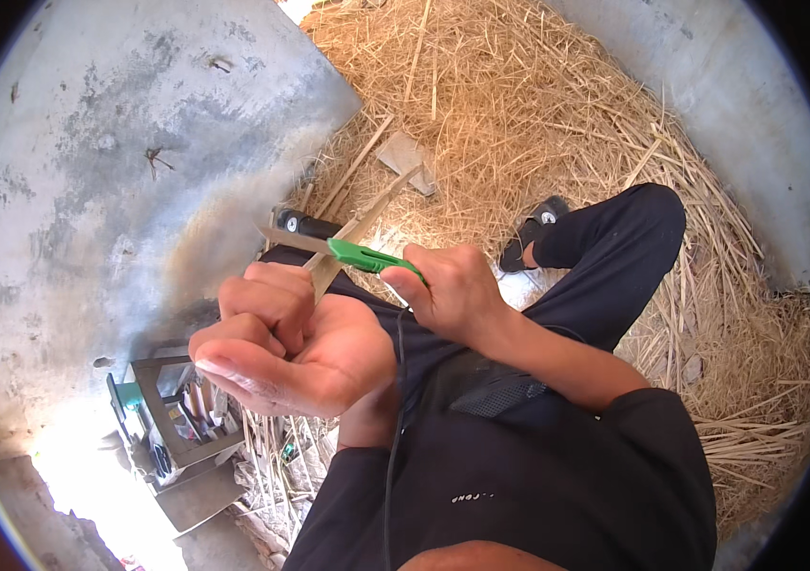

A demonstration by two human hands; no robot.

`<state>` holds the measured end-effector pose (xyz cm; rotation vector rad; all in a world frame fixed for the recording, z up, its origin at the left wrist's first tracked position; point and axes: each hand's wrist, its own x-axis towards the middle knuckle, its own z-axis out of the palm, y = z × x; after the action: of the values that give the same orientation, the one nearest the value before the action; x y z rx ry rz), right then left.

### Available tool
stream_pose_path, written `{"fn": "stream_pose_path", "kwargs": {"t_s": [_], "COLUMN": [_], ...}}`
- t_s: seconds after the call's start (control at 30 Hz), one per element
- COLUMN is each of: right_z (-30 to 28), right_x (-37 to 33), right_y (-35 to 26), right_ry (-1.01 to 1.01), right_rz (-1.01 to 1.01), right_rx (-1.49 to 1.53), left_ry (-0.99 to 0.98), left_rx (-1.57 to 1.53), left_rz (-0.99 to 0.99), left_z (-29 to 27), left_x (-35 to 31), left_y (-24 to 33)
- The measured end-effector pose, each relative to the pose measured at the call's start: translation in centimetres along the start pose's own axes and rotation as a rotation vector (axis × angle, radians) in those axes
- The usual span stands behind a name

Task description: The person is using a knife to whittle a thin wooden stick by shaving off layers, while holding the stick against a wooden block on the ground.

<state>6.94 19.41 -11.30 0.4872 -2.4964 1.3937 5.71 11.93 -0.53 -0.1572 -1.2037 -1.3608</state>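
Note:
A pale flat strip of wood or bamboo (367, 219) slants up and away from my left hand (296, 343), whose fingers are curled closed around its near end. In my right hand (457, 290) is a green-handled knife (362, 255), its thumb lying along the handle. The knife's long blade points left and crosses the strip just beyond my left fist. Whether the edge is cutting into the strip cannot be made out. Both hands are in front of my body, above my dark trousers.
Loose straw (491, 105) covers the floor ahead and right, with thin split sticks (743, 438) at the right. Grey walls (129, 143) stand left and far right. A wooden rack with tools (177, 428) is at lower left. A dark cord (397, 400) hangs down my front.

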Motion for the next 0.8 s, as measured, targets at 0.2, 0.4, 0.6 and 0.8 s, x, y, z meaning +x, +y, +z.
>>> {"fn": "stream_pose_path", "kwargs": {"t_s": [0.2, 0.4, 0.6, 0.8], "right_z": [0.9, 1.4, 2.6, 1.8], "right_x": [0.7, -0.4, 0.0, 0.4], "right_y": [2.6, 1.4, 4.4, 4.0], "right_ry": [-0.059, 0.018, -0.055, -0.091], "right_rz": [0.176, 0.033, 0.157, 0.292], "right_rx": [-0.166, -0.045, -0.121, 0.266], "left_ry": [-0.103, -0.031, -0.028, -0.053], "left_rx": [0.007, 0.007, -0.065, -0.003], "left_rz": [0.041, -0.003, -0.011, 0.008], "left_z": [-1.4, -0.6, -0.3, -1.1], "left_x": [1.8, 0.4, 1.8, 1.4], "left_y": [-0.4, 0.4, -0.9, -0.5]}}
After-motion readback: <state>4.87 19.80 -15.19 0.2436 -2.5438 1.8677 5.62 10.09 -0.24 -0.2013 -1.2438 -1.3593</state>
